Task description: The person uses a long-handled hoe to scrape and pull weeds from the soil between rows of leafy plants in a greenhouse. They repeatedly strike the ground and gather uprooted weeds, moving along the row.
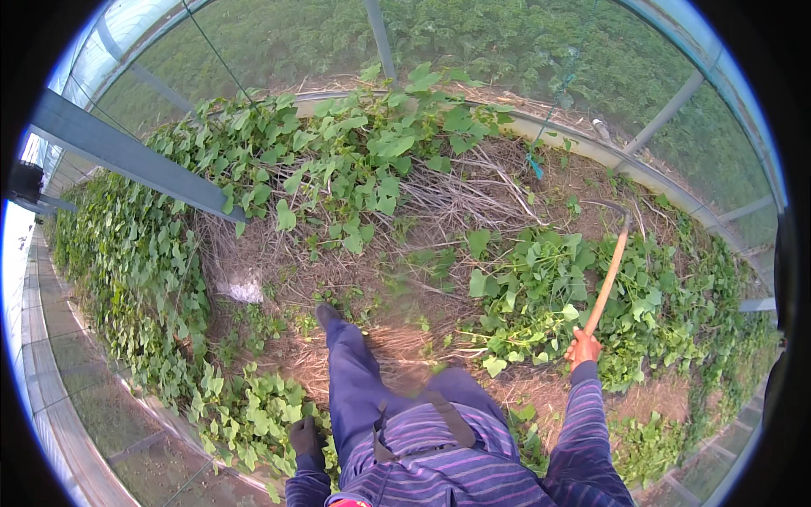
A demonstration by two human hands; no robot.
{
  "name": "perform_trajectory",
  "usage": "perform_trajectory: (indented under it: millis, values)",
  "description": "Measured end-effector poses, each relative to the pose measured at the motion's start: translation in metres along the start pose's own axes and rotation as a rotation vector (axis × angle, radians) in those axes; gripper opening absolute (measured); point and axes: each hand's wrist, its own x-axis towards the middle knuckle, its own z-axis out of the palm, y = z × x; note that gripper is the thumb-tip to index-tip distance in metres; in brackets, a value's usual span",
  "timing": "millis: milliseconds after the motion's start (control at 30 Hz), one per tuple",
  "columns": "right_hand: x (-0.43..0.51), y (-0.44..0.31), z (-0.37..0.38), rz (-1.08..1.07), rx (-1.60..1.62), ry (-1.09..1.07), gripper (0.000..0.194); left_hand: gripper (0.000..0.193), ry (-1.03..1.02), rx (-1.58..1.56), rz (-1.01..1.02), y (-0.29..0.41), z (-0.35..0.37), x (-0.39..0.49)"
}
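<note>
In my bare right hand (583, 348) is a sickle (606, 282), gripped near the end of its wooden handle. Its curved metal blade (611, 206) points left, over bare soil just beyond a heap of leafy green vines (545, 272). My left hand (306, 436), in a dark glove, hangs low beside my left thigh, close to broad-leaved plants (253, 412). Whether its fingers are apart or closed is too dark to make out, and I see nothing held in it.
Plastic film walls on a metal frame surround the strip of ground. A thick grey post (139, 158) slants in at left. Dry stems (469, 190) lie ahead beside climbing vines (386, 139). A teal cord (536, 166) hangs at the far wall. White material (244, 288) lies on the soil.
</note>
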Motion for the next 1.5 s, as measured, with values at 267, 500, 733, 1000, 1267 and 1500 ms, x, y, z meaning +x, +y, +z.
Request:
perform_trajectory:
  millis: [267, 500, 733, 1000, 1267, 1500]
  values:
    - [-0.105, 0.051, 0.185, 0.235, -0.133, -0.261, 0.017, 0.035, -0.236, 0.266, 0.295, 0.147, 0.077, 0.111]
    - [-0.149, 0.086, 0.359, 0.209, 0.113, -0.212, 0.02, 0.042, -0.206, 0.68, 0.753, 0.186, 0.117, 0.178]
    - [-0.217, 0.217, 0.463, 0.471, -0.357, -0.415, 0.024, 0.071, -0.335, 1.027, 0.738, 0.137, 0.146, 0.203]
    - [-0.186, 0.196, 0.425, 0.288, -0.281, -0.377, 0.023, 0.074, -0.329, 1.11, 0.621, 0.125, 0.151, 0.2]
    - [-0.195, 0.281, 0.455, 0.229, -0.578, -0.422, 0.022, 0.069, -0.283, 1.076, 0.656, 0.106, 0.15, 0.208]
    - [-0.208, 0.261, 0.391, 0.373, -0.62, -0.545, 0.022, 0.063, -0.294, 1.051, 0.596, 0.113, 0.155, 0.203]
